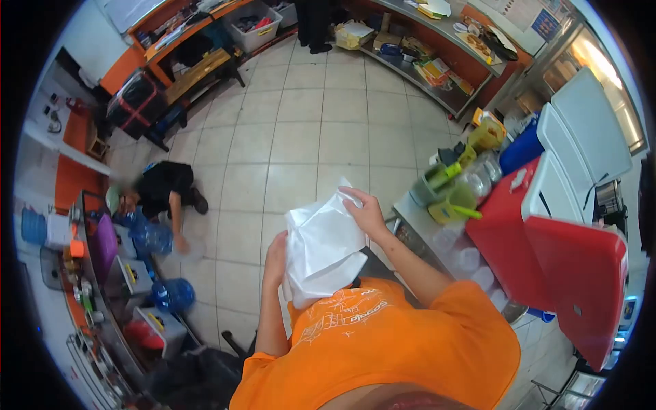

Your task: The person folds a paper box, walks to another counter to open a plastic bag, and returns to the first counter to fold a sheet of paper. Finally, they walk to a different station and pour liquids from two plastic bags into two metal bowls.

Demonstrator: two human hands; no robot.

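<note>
A creased, slightly shiny white sheet (324, 246), folded over in places, is between my two hands in front of my orange shirt. My left hand (275, 255) holds its left edge, with the fingers partly hidden behind it. At the upper right corner, my right hand (365, 213) is closed on the sheet, fingers bent over its edge. One corner of the sheet folds down towards my shirt.
A crouching person (164, 188) is at the left by large blue water bottles (172, 295). To my right stand a red cooler (509, 232) and a table with green jugs (454, 205). A steel shelf (437, 92) lines the back; tiled floor (294, 143) lies ahead.
</note>
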